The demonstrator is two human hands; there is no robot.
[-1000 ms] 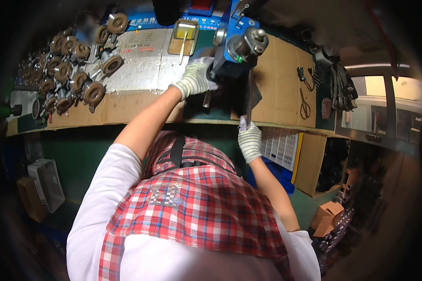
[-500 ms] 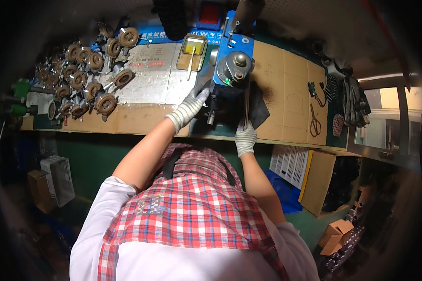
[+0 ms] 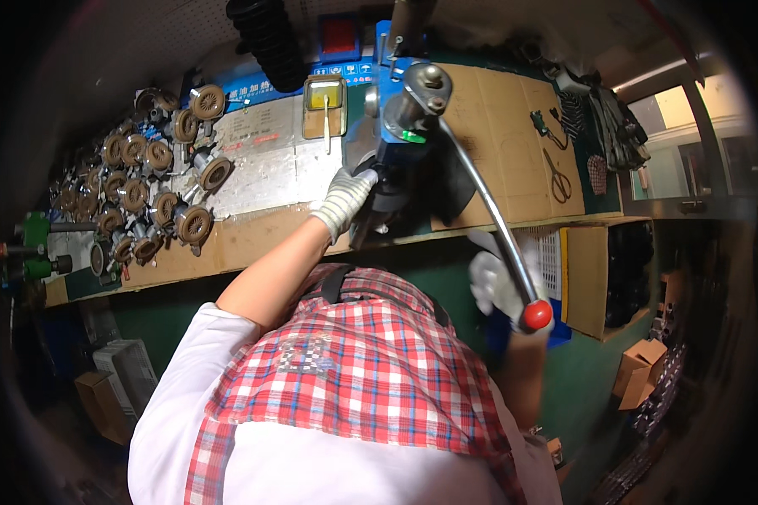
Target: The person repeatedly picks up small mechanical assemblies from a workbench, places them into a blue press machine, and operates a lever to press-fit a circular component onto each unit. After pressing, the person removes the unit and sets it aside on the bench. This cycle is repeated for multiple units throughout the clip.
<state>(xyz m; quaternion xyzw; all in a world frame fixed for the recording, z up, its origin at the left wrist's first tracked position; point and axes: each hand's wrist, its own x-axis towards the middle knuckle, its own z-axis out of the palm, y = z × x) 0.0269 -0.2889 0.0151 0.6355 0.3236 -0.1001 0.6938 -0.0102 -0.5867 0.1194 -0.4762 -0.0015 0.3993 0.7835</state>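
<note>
1. Since the earlier frame, the lever (image 3: pixel 488 210) of the blue press (image 3: pixel 400 139) has been pulled down and out over the bench edge.
2. Its red knob (image 3: pixel 536 315) is gripped by the gloved right hand (image 3: pixel 499 284), fingers closed.
3. A part hidden beneath the press is touched by the gloved left hand (image 3: pixel 344 199); its grip cannot be told.
4. Brown caster wheels (image 3: pixel 156 189) are piled on the workbench (image 3: pixel 253 240), well apart to the left.

Dim overall, brightest on the bench at upper centre; black fisheye vignette bends the edges; lower right hand area motion-blurred

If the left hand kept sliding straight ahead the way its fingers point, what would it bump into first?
Most likely the dark base of the blue press: the gloved left hand points up and right at it and already seems to touch it, though depth is hard to judge.
</note>
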